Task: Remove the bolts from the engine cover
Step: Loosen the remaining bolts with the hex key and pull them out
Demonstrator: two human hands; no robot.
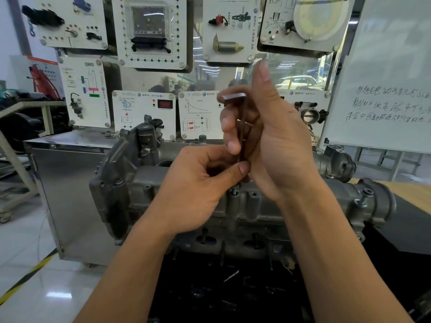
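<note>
Both hands are on the hex key (234,97): the right hand (272,136) has its fingers curled round the upper part of the upright shaft, thumb pointing straight up, with the short arm of the key poking out to the left above those fingers. The left hand (198,190) pinches the lower end of the shaft between thumb and curled fingers. Both hands sit just above the engine cover (149,180), a grey cast-metal piece running across the middle of the worktop (408,231). Right under the pinch, a bolt (234,191) stands up out of its round post on the near side of the cover. Whether the key's tip is seated in it, I cannot tell, as the left thumb hides the spot. Just beside it is a second post (254,194), and what sits inside is too dark to make out. Out at the cover's right end, another bolt (363,199) sticks up at a tilt from a flange. Down at the near edge of the worktop, small loose pieces lie on the black surface, among them a thin metal sliver (231,275). Behind the cover stands a wall of white training panels (151,31), with a whiteboard (384,78) covered in handwriting on the right and a steel cabinet (70,183) on the left.
</note>
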